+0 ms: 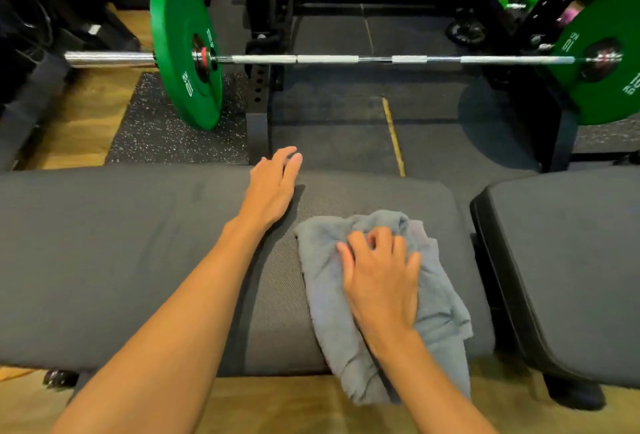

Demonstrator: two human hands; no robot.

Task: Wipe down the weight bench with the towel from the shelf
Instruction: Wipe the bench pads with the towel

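Observation:
A dark grey padded weight bench [121,260] runs across the view in front of me. A crumpled grey towel [325,295] lies on its right part and hangs over the near edge. My right hand [381,277] presses down on the towel with its fingers curled into the cloth. My left hand [273,187] rests flat on the bench's far edge, left of the towel, fingers apart and holding nothing.
The bench's separate seat pad [571,260] sits to the right across a gap. Beyond the bench, a barbell [329,59] with green plates [183,49] lies on dark mats inside a black rack [263,0]. Wooden floor shows at the near edge.

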